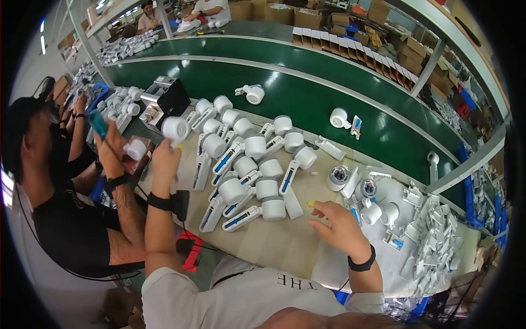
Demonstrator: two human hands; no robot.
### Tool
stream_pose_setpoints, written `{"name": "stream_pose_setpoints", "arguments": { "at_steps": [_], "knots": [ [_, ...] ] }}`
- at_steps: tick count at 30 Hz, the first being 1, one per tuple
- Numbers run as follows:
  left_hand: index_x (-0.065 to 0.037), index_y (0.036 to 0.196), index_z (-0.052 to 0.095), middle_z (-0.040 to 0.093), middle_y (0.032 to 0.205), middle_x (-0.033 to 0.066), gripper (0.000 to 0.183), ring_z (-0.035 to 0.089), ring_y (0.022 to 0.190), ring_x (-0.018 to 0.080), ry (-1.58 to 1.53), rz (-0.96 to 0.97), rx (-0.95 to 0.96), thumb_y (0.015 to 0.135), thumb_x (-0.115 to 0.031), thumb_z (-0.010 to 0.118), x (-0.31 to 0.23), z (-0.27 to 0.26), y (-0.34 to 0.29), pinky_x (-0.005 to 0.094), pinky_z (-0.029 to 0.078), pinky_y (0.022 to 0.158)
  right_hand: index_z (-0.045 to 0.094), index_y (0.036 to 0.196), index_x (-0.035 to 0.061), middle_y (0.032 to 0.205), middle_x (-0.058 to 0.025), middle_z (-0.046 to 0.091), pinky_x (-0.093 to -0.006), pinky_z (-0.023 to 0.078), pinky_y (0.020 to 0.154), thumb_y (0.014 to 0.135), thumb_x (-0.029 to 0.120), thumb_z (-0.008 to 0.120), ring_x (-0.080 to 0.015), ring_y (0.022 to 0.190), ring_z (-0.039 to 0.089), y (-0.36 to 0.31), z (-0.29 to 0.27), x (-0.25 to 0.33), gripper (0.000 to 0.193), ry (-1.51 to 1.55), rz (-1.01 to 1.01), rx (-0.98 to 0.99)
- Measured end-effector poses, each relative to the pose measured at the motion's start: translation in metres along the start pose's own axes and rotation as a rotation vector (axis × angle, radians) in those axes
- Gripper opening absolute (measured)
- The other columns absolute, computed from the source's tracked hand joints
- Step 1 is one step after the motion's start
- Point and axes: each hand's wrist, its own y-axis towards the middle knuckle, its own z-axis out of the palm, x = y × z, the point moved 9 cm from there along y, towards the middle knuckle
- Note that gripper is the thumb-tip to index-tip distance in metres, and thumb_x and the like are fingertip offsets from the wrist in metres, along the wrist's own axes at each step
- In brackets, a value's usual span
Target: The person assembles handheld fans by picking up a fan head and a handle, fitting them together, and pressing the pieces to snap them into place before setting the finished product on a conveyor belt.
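Note:
My left hand [164, 156] is raised and grips a white track-light fixture [175, 128] by its stem, the round head pointing up and left. My right hand [334, 222] hovers low over the beige worktop [274, 241], fingers spread, with a small yellow piece [310, 204] pinched at the fingertips. Between both hands lies a pile of several white cylindrical light fixtures [246, 175] with long white bases, some showing blue strips.
A co-worker in black sits at my left holding a white fixture [135, 149] and a blue tool [98, 124]. A green conveyor belt [307, 93] carries loose fixtures. White brackets [438, 241] are heaped at the right, and other people work far behind.

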Motion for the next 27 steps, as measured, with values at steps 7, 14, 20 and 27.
{"name": "stream_pose_setpoints", "arguments": {
  "at_steps": [7,14,20,27],
  "knots": [
    [-0.003,0.086,0.058,0.06,0.08,0.0245,0.024,0.059,0.081,0.0377,0.397,0.055,0.402,0.07,-0.021,0.057,0.004,0.061,0.021,0.0438,0.048,0.072,0.057,0.102,0.004,0.085,-0.011,0.061,-0.0334,0.047,0.065,0.071,0.01,0.068,-0.0273,0.077,0.059,0.003,-0.005,-0.011,0.034,-0.102,-0.096,0.024],
    [-0.015,0.117,0.048,0.052,0.113,0.0152,0.047,0.055,0.096,0.0352,0.071,0.726,0.244,0.072,-0.006,0.056,-0.167,0.162,0.143,0.0428,0.047,0.079,0.059,0.097,0.005,0.081,-0.0101,0.062,-0.0342,0.048,0.064,0.069,0.013,0.07,-0.0286,0.075,0.059,0.008,-0.017,-0.006,0.031,-0.135,-0.181,-0.033],
    [-0.011,0.125,0.041,0.046,0.12,0.014,0.057,0.053,0.102,0.0323,0.624,0.847,0.34,0.071,-0.007,0.06,-0.195,0.25,0.176,0.0517,0.043,0.08,0.06,0.094,0.0042,0.081,-0.0106,0.062,-0.0345,0.048,0.065,0.068,0.013,0.071,-0.0287,0.074,0.059,-0.013,-0.029,-0.036,0.03,-0.155,-0.002,0.002],
    [0.005,0.124,0.038,0.054,0.107,0.0177,0.064,0.059,0.092,0.0258,-0.553,0.526,0.657,0.069,-0.014,0.064,-0.244,0.179,0.178,0.0311,0.048,0.08,0.06,0.099,0.0053,0.088,-0.0123,0.06,-0.0364,0.047,0.069,0.066,0.011,0.072,-0.0312,0.08,0.057,-0.012,-0.061,-0.021,0.035,-0.156,-0.073,-0.163]
  ]
}}
